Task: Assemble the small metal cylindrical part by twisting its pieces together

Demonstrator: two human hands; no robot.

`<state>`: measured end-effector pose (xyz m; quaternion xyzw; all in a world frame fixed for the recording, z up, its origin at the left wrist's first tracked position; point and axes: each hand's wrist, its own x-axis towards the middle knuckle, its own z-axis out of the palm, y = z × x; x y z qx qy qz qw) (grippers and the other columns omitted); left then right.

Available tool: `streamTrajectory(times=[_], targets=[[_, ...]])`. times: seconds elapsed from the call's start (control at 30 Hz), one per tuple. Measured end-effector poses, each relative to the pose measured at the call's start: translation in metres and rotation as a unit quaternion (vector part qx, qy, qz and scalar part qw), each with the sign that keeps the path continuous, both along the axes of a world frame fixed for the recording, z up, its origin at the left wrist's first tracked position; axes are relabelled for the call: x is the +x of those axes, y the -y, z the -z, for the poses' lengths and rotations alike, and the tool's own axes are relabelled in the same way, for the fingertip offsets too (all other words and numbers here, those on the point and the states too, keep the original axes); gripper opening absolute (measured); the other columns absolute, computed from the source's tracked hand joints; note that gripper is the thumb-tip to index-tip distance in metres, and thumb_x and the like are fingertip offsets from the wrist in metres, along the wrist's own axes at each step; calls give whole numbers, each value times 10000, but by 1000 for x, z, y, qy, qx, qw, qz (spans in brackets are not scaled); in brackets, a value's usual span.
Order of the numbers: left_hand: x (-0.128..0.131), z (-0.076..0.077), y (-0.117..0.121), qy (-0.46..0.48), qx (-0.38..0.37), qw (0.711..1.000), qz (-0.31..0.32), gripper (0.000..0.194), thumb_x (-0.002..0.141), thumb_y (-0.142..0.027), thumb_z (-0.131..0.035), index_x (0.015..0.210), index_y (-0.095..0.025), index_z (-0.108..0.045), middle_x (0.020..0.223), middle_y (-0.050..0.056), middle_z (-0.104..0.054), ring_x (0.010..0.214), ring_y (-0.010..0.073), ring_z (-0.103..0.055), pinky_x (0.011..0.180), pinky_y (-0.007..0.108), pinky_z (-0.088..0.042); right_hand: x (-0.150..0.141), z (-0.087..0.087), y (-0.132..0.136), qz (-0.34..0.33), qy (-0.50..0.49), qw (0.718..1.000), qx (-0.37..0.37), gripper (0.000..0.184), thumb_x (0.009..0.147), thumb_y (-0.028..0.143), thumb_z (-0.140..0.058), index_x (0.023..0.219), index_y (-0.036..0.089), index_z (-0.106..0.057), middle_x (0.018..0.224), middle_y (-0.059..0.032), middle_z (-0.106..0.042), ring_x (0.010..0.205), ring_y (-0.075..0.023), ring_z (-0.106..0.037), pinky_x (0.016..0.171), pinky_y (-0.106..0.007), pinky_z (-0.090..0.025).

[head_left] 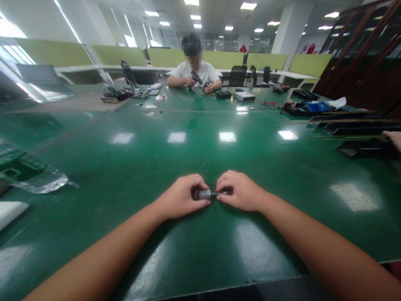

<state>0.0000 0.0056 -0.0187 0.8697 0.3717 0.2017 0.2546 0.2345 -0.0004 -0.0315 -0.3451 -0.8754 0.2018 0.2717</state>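
Across most of the frame, glossy green tabletop point(188, 156), ceiling-light reflections all over it, faint scratches. Lower centre: left hand point(183, 196) pinches grey metal cylinder point(205, 194) between thumb and fingers; right hand point(240, 191) curls around thin metal shaft point(214, 194) sticking out of the cylinder's end, exact fingertip contact too small to tell. Left edge: clear bottle with green label point(21, 169) lying on its side, white object point(11, 212) below it, cut off by frame. Upper centre: person in white shirt point(205, 72) across the table, holding drill-like tool point(196, 77). Right side: black trays point(357, 126), another person's hand point(394, 139) at the edge. Background: yellow-green partitions point(119, 56), white column point(283, 27), dark wood cabinet point(360, 54) upper right, lit ceiling panels point(248, 6).
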Motion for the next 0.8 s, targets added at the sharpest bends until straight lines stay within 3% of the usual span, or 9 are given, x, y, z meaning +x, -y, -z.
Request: streamTrajectory(times=[0.8], targets=[[0, -2, -1, 2, -16, 1000, -3, 198, 758, -279, -739, 898, -174, -646, 814, 8, -607, 696, 145, -575, 630, 245, -458, 13, -7, -3, 14, 29, 999, -4, 46, 752, 161, -714, 787, 187, -731, 949, -52, -718, 915, -192, -623, 864, -337, -492]])
